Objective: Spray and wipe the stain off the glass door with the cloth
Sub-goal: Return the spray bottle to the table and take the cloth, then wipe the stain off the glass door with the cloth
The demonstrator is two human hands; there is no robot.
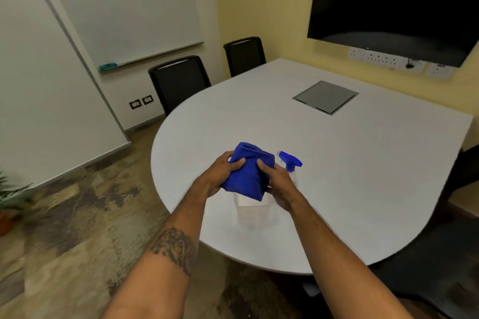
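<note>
From the head camera, you are gripping the folded blue microfiber cloth (pixel 246 173) between your left hand (pixel 223 173) and right hand (pixel 281 184) above the white bench (pixel 337 163). A clear spray bottle (pixel 290 163) is standing at the cloth's 3 o'clock, partly hidden.

Soft, fuzzy blue cloth (pixel 246 176); clear plastic spray bottle (pixel 291 166); smooth matt white table (pixel 363 163).

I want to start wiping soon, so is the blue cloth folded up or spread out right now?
Folded. The blue cloth is a compact bundle gripped between the left hand and right hand.
</note>
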